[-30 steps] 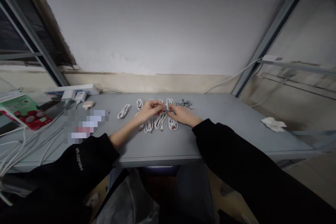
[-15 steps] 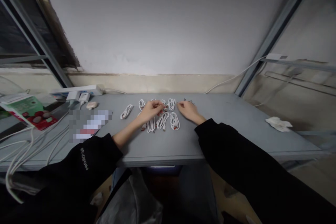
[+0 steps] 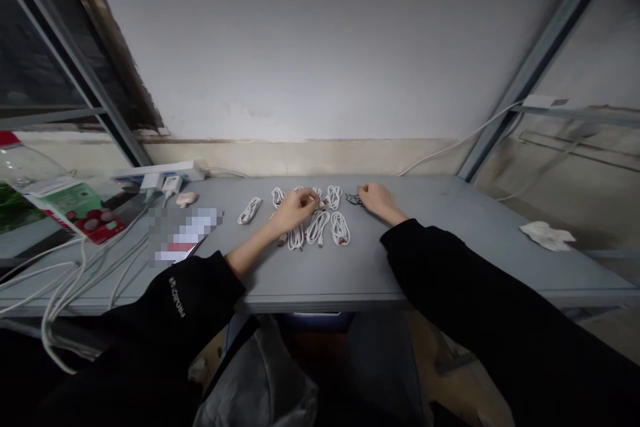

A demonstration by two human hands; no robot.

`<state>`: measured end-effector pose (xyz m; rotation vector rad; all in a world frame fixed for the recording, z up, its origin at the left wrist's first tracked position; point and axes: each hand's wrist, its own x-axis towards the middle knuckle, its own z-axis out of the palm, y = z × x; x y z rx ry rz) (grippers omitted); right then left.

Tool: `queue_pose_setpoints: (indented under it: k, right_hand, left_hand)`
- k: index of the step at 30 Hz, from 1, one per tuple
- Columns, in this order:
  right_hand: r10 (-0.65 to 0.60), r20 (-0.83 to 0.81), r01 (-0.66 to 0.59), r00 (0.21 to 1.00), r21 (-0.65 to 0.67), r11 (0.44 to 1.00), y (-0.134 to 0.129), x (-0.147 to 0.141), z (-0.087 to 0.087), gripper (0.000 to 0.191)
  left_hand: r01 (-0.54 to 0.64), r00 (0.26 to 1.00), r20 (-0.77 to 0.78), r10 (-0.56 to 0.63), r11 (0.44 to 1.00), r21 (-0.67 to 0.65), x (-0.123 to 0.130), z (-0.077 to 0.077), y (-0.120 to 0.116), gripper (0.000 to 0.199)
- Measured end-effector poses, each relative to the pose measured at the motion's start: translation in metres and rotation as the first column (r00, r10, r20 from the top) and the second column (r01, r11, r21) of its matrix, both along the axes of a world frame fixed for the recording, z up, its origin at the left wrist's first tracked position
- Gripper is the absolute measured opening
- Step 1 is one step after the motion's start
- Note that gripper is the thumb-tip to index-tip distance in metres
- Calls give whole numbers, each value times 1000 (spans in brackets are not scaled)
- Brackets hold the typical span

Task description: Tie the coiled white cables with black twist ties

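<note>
Coiled white cables lie in rough rows in the middle of the desk, among them an upper-right coil, a lower-right coil and a lower-middle coil. My left hand reaches over the upper row and covers part of it. Its thumb and fingers pinch together beside cable plugs; what they hold is too small to make out. My right hand is closed at the right of the coils, its fingertips at a small heap of thin black ties. Anything between those fingers is hidden.
One separate white coil lies to the left. Further left are a phone-like flat object, an earbud case, a power strip, a green-and-red carton and loose cables. A crumpled tissue lies at right.
My right hand has moved away from the upper-right coil to the right, uncovering more of the black ties. My left hand stays over the upper row. The whole view has shifted slightly.
</note>
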<state>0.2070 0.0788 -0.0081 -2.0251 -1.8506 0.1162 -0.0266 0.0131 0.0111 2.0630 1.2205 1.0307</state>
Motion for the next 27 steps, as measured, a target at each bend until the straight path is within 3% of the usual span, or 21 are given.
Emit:
queue_pose_setpoints:
  k: [12, 27]
  right_hand:
    - [57, 20, -58, 998, 45, 997, 4, 2, -18, 44]
    - [31, -21, -32, 999, -20, 999, 6, 5, -14, 36]
  left_hand:
    - [16, 997, -72, -15, 1000, 13, -1, -6, 3, 15]
    - [62, 980, -190, -62, 998, -5, -4, -7, 3, 19]
